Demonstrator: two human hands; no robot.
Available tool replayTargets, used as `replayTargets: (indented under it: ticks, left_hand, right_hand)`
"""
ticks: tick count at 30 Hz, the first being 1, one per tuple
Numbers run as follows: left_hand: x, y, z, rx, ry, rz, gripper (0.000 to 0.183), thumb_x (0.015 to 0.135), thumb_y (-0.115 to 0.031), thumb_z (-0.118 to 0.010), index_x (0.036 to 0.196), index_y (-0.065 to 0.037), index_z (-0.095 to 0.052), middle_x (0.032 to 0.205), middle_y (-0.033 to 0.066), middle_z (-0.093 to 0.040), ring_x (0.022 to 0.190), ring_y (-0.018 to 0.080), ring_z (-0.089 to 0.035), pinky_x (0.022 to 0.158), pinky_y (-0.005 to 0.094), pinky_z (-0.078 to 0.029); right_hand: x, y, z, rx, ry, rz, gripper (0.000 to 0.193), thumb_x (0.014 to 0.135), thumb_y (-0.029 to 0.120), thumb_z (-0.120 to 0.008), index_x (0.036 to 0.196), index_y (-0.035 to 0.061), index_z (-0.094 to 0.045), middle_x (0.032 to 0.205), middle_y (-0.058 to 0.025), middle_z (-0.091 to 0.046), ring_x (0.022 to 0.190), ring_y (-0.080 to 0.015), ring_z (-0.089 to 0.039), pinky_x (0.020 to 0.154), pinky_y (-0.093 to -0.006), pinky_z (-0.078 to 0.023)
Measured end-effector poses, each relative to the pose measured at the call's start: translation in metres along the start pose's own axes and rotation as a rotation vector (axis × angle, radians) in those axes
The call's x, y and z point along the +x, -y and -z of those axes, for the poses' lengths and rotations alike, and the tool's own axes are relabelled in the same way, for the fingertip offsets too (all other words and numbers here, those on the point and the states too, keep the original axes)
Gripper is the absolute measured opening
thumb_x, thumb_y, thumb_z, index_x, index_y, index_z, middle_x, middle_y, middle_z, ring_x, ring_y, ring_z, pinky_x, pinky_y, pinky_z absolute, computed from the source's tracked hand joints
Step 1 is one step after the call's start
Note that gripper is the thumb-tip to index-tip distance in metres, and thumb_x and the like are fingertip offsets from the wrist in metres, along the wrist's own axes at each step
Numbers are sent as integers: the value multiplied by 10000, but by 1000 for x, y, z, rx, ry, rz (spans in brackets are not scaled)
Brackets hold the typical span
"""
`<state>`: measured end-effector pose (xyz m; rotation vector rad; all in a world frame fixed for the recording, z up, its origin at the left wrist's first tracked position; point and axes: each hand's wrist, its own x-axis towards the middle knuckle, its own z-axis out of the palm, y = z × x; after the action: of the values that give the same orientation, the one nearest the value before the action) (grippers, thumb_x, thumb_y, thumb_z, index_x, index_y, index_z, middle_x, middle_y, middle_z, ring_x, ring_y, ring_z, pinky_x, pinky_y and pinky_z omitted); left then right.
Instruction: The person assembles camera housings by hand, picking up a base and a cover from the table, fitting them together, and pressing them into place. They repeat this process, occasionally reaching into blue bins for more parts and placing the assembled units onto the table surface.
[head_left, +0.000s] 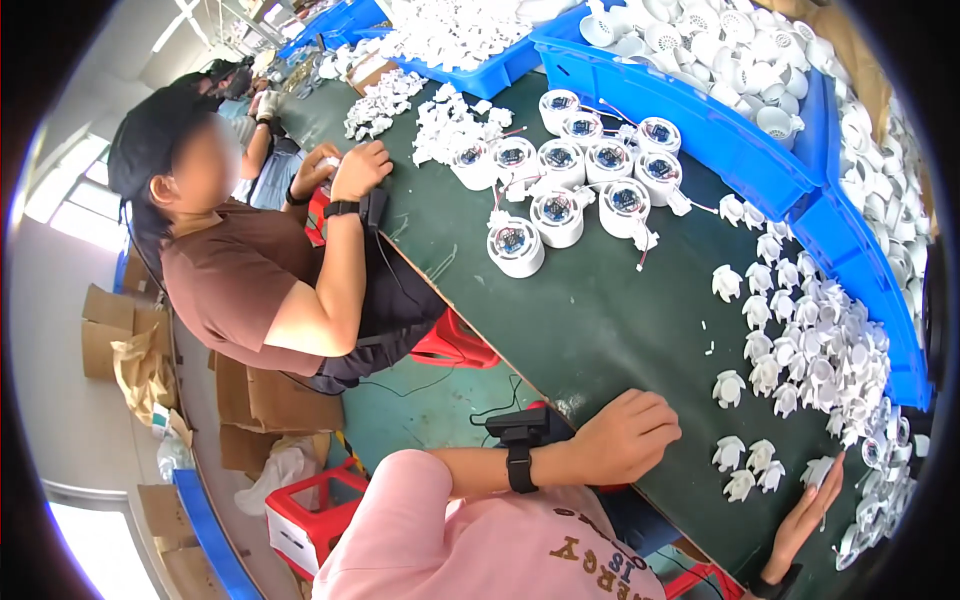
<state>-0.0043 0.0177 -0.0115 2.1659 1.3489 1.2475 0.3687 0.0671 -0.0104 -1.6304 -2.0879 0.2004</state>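
1. At the near right of the green table (620, 320), the right hand (806, 512) stands edge-on, fingers nearly straight, just beside a white part (818, 470); whether it has hold of it cannot be told.
2. Left hand (625, 438): fingers curled inward near the table's edge; palm hidden, contents (if any) undetermined.
3. Between the hands lie a few loose petal-shaped pieces (728, 453); the white heap (825, 335) lies farther off, beside the blue bin (862, 285).
4. Judgement: parts are best lifted singly by fingertips, sparing the lobes, wrist clear of the heap.
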Motion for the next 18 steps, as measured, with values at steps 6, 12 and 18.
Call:
replayTargets:
  ticks: [6,12,18]
  left_hand:
    - [8,-2,-4,24,60,-42,261,688,-21,-661,944,-23,-611,966,76,-591,897,273,-580,730,376,-468]
    - [11,-1,-2,47,28,-26,259,687,2,-673,941,-39,-642,984,88,-612,843,274,-606,708,374,-489]
    - [37,-65,-4,-424,238,243,474,755,-98,-732,1183,-26,-543,1067,114,-603,792,237,-627,637,318,-512]
  right_hand:
    - [-7,11,6,-83,8,-110,471,1010,183,-326,1443,-2,-319,1458,-202,-332,1339,-349,-333,1092,-404,-262]
    - [4,16,6,-46,14,-4,488,916,51,-424,1397,-11,-381,1395,-211,-388,1276,-356,-386,1069,-404,-296]
    - [19,110,47,354,20,-61,970,747,180,-770,1492,28,-167,1168,-163,-571,1043,-253,-580,900,-361,-468]
